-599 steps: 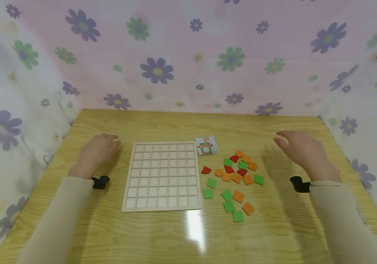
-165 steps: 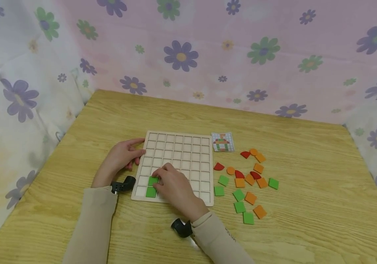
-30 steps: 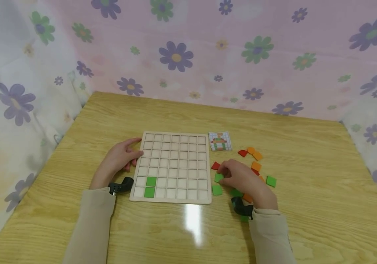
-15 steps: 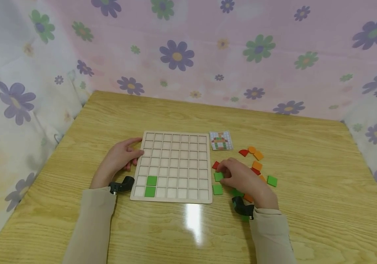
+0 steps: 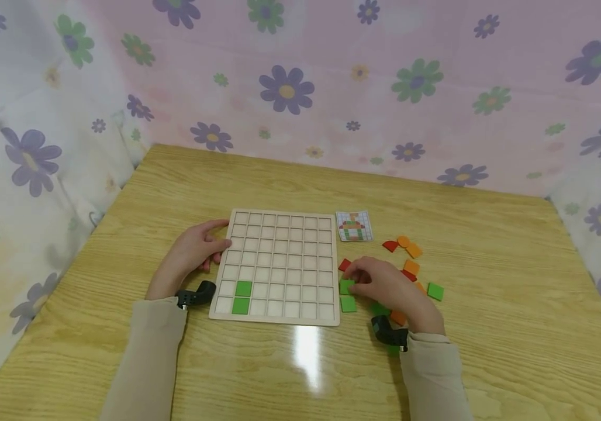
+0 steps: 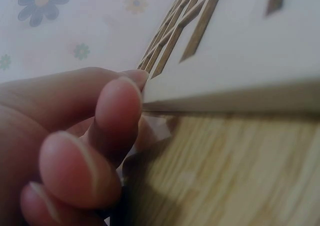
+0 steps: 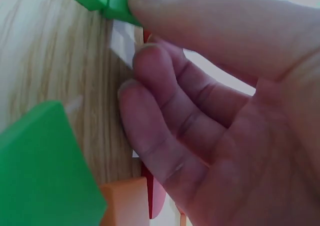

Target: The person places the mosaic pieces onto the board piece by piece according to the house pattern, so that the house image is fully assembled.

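Note:
A light wooden grid board [image 5: 271,323] lies flat on the table; two green square tiles [image 5: 241,297] fill cells at its lower left, one above the other. At its left side my left hand [image 5: 190,251] holds the edge, the thumb tip on the rim; the left wrist view shows fingertips against the rim [image 6: 240,93]. Right of the board, my right hand [image 5: 387,286] pinches a green square tile [image 5: 346,287] close to the table. Another green tile [image 5: 348,304] lies just below it. In the right wrist view my thumb [image 7: 150,6] presses that pinched tile.
A small pattern card [image 5: 354,226] lies by the board's upper right corner. Loose red quarter-rounds [image 5: 390,246], orange rounds [image 5: 403,241], orange squares [image 5: 411,267] and green squares [image 5: 435,291] are spread around the right hand, some hidden beneath it. Flowered cloth [image 5: 321,105] hangs behind.
Since the earliest frame, two green tiles have come onto the board and the left hand has moved to its edge. Over the last second, the pinched tile shifted slightly towards the lower green one.

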Demonstrator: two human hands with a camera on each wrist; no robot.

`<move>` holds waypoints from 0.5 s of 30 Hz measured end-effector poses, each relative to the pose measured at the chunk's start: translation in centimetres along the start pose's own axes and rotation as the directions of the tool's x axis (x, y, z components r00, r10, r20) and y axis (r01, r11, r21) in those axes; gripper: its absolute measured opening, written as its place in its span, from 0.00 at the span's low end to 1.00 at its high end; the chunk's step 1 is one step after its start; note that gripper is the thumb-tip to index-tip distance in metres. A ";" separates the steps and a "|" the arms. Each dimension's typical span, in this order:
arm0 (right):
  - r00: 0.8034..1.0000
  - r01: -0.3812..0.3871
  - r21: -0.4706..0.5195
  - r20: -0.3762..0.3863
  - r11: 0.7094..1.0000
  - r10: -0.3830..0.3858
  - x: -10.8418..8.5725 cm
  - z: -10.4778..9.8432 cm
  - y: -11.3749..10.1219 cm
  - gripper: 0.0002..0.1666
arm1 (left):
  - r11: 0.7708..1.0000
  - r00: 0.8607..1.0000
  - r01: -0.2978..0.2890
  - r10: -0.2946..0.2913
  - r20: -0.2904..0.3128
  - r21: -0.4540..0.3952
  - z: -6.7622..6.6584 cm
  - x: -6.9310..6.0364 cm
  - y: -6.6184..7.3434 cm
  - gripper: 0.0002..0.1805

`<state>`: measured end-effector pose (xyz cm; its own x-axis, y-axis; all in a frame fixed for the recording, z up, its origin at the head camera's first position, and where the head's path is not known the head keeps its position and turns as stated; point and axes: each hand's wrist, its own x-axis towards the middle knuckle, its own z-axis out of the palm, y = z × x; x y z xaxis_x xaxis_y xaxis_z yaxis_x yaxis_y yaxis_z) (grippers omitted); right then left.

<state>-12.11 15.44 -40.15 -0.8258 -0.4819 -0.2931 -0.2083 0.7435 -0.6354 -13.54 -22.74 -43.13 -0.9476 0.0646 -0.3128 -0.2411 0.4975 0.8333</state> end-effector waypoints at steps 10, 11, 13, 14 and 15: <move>0.989 0.057 -0.001 -0.135 0.998 -0.057 0.6 0.4 0.3 0.08 | 1.000 1.000 -0.002 0.002 0.001 -0.009 0.2 0.1 0.1 0.30; 0.986 0.056 0.005 -0.157 0.998 -0.055 0.7 0.5 0.2 0.09 | 1.000 1.000 0.001 -0.001 -0.004 -0.009 0.1 0.0 0.1 0.30; 0.979 0.053 0.012 -0.200 0.999 -0.050 1.0 0.7 -0.1 0.09 | 1.000 1.000 0.005 -0.005 -0.008 -0.011 0.1 0.0 0.1 0.30; 0.975 0.048 0.013 -0.218 0.999 -0.044 1.1 0.7 -0.3 0.10 | 1.000 1.000 0.003 -0.003 -0.006 -0.008 0.0 0.0 0.1 0.30; 0.971 0.041 0.014 -0.236 0.999 -0.037 1.3 0.8 -0.6 0.10 | 1.000 1.000 0.003 -0.003 -0.007 -0.006 -0.1 0.0 0.1 0.30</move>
<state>-12.62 14.02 -40.72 -0.9180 -0.3858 -0.0923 -0.2350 0.7164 -0.6569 -13.59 -22.72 -42.99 -0.9482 0.0572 -0.3124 -0.2454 0.4923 0.8351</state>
